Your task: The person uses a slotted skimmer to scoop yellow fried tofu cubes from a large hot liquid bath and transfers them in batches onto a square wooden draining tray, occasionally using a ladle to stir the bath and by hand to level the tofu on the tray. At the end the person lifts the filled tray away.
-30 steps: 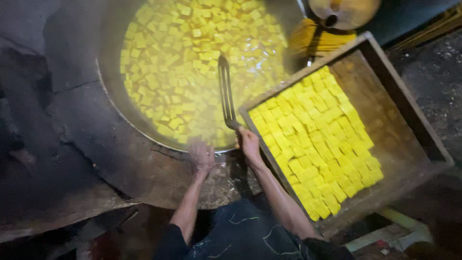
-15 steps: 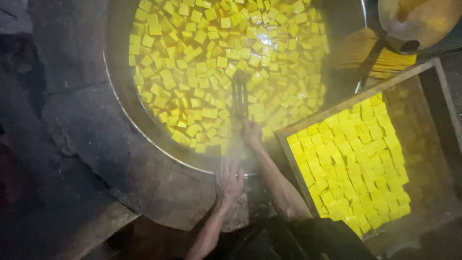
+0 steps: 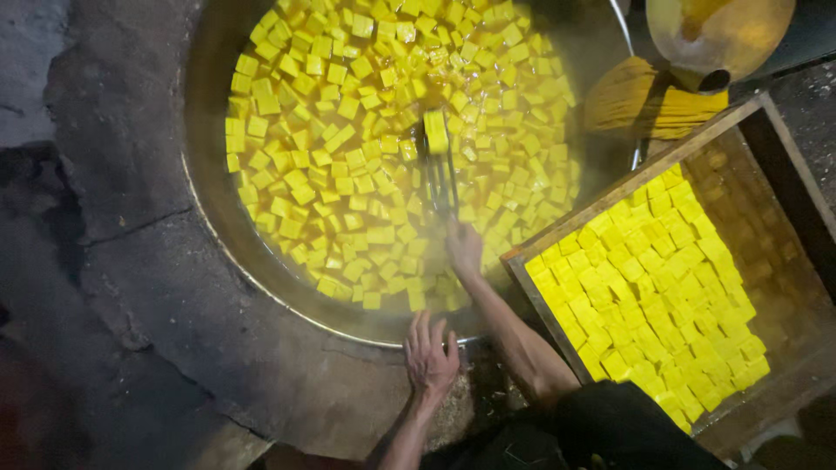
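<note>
The right hand gripped the handle of metal tongs, whose tips pinched one yellow cube over the wide pan crowded with floating yellow cubes. The left hand lay flat and open on the pan's near rim. Just right stood a wooden tray half filled with packed cubes; a yellow cloth lay behind it

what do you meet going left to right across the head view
Dark cracked stone surround → large round metal pan of yellow cubes in liquid → left hand on its rim → right hand gripping long metal tongs → wooden tray of yellow cubes
</note>
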`<state>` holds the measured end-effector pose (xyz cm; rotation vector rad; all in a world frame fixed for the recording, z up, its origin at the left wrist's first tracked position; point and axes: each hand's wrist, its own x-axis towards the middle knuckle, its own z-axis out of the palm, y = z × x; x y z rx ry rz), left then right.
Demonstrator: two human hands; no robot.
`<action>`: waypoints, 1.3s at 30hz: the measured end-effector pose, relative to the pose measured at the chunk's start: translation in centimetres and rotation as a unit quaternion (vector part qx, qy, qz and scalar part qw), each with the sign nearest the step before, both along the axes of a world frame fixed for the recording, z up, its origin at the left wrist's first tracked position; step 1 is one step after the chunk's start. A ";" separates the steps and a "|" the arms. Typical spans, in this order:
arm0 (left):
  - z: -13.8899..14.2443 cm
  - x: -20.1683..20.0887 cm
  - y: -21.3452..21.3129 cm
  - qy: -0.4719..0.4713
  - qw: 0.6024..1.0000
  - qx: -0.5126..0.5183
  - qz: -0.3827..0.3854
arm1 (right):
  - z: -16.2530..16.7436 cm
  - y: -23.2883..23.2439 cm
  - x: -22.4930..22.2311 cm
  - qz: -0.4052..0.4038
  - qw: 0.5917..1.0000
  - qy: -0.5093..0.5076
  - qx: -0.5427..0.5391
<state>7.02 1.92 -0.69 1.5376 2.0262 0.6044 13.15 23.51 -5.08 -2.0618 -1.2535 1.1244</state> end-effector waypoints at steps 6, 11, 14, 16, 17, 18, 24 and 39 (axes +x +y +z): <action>1.0 0.1 0.3 -0.008 1.000 0.006 0.016 | -1.0 -0.3 2.0 0.111 0.989 -0.080 0.049; 0.5 0.3 0.3 -0.014 1.000 0.020 0.002 | -1.1 6.6 -1.2 0.113 0.988 -0.085 0.060; 0.0 0.7 0.1 0.001 1.000 0.014 -0.001 | -0.1 7.9 -2.4 0.109 0.979 -0.006 0.172; -0.3 0.9 -0.1 0.014 1.000 0.012 -0.002 | 1.2 8.0 -3.1 0.077 0.990 0.052 0.105; -0.3 1.0 -0.1 0.021 1.000 0.018 -0.001 | 2.0 7.9 -3.3 0.062 0.992 0.081 0.073; -0.4 1.2 -0.2 0.029 0.999 0.026 0.000 | 2.8 7.6 -3.1 0.048 0.987 0.129 0.078; -0.4 2.0 -0.6 0.023 0.999 0.039 0.025 | 8.7 1.8 3.5 0.016 0.939 0.312 0.146; 0.5 7.4 -1.8 0.018 0.976 0.216 -0.023 | 17.3 -33.6 60.8 -0.089 0.965 -0.178 0.170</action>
